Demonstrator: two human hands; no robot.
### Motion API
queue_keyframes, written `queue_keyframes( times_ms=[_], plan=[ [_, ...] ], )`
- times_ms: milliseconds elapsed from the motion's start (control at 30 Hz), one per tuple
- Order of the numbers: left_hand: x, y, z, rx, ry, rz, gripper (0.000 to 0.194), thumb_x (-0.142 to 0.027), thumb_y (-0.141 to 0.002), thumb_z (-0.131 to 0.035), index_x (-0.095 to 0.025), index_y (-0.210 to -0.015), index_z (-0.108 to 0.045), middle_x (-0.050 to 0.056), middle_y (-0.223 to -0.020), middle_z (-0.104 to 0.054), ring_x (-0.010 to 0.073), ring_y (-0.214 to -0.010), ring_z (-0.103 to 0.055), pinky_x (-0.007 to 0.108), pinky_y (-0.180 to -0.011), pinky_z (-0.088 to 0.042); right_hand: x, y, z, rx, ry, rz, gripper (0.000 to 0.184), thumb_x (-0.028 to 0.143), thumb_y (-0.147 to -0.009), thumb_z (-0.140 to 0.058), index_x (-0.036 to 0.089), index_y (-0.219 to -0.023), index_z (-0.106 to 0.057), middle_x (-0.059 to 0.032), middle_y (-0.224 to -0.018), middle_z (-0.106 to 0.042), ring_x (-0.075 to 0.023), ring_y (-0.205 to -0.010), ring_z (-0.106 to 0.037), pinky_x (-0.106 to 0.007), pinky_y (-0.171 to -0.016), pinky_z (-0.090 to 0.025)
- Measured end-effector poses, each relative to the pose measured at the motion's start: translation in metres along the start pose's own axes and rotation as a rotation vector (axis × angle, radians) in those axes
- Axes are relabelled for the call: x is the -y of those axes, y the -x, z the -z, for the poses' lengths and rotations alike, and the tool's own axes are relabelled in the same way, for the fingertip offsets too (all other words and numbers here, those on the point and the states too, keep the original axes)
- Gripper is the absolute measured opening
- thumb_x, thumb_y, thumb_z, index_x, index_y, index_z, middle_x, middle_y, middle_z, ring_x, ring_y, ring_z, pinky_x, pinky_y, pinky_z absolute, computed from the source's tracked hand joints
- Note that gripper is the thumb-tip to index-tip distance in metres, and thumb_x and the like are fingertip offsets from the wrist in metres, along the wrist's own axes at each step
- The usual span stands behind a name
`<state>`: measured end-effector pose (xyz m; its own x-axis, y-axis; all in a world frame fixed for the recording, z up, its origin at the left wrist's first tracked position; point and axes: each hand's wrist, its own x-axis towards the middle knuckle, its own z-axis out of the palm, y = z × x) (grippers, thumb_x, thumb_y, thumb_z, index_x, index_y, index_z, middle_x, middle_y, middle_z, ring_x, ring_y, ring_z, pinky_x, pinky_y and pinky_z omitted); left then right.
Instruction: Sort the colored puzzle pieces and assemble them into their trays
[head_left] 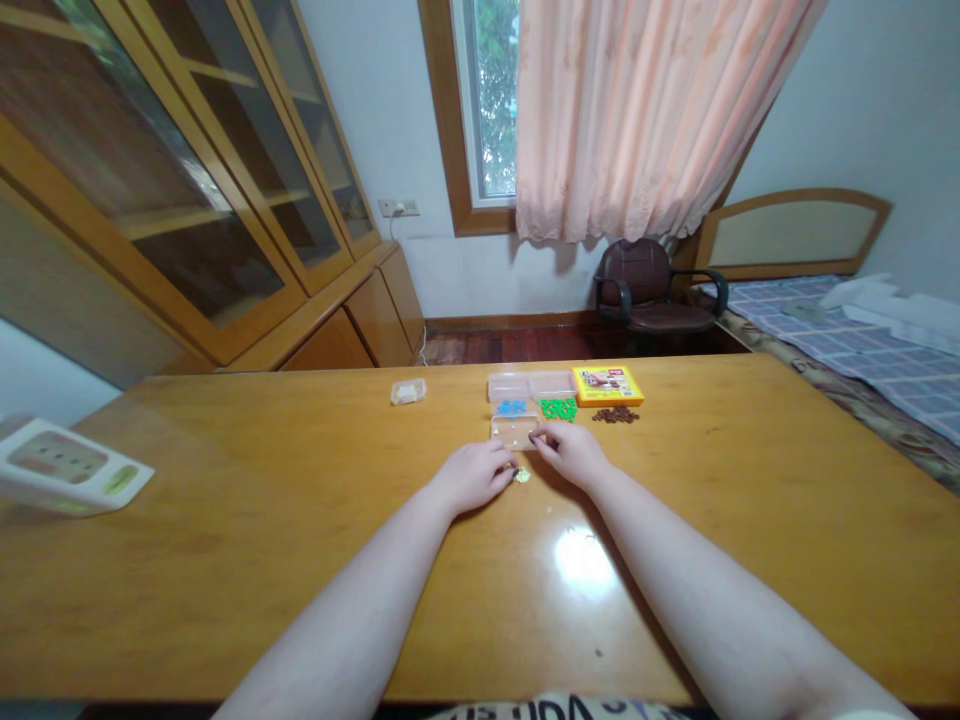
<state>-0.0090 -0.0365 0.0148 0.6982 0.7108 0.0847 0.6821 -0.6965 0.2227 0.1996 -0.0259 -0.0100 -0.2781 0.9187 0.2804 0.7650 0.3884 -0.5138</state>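
Note:
My left hand (477,474) rests on the table with its fingers curled together, the fingertips at a small pile of pale yellow pieces (523,476). Over the right end of a shallow clear plastic box (515,420), the fingers of my right hand (576,453) are pinched; anything between them is too small to make out. A few pale specks lie inside that box. Just behind it are a heap of small blue pieces (511,408) and a heap of green pieces (559,409). Small brown pieces (616,414) lie to the right, beyond my right hand.
Two clear plastic trays (553,383) stand behind the heaps, beside a yellow printed box (608,385). Farther left is a small clear container (409,391) with pale contents. A white object (71,465) stands at the left end of the wooden table (300,520). A chair (637,285) stands beyond.

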Motion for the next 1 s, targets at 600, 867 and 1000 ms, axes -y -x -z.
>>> queue_keyframes(
  times_ms=[600,867,1000],
  plan=[
    [-0.002,-0.009,-0.010,-0.014,-0.089,0.054,0.019,-0.030,-0.089,-0.045,-0.024,-0.091,-0.063,0.002,-0.090,-0.057,0.0149,-0.080,-0.057,0.025,-0.071,-0.044,0.007,0.004,0.008,0.277,-0.087,0.087,0.019,0.017,-0.075,-0.054,0.020,-0.085,-0.069,0.0012,-0.063,-0.064,-0.0099,-0.055,-0.053,-0.020,-0.054,-0.034],
    [0.005,-0.005,-0.008,-0.058,-0.060,0.082,0.021,-0.028,-0.089,-0.045,-0.023,-0.094,-0.064,0.004,-0.091,-0.058,0.0155,-0.082,-0.058,0.026,-0.073,-0.045,0.003,0.002,0.007,0.344,-0.094,0.125,0.024,0.019,-0.075,-0.056,0.025,-0.090,-0.072,0.0008,-0.076,-0.071,-0.0124,-0.064,-0.060,-0.021,-0.060,-0.039],
    [0.004,-0.006,-0.009,-0.017,-0.066,0.029,0.019,-0.031,-0.088,-0.048,-0.026,-0.095,-0.064,0.003,-0.090,-0.057,0.0149,-0.080,-0.057,0.025,-0.071,-0.045,0.005,0.002,0.007,0.351,-0.056,0.173,0.022,0.022,-0.078,-0.054,0.026,-0.090,-0.073,-0.0005,-0.080,-0.072,-0.0134,-0.068,-0.062,-0.021,-0.063,-0.039]
  ],
)
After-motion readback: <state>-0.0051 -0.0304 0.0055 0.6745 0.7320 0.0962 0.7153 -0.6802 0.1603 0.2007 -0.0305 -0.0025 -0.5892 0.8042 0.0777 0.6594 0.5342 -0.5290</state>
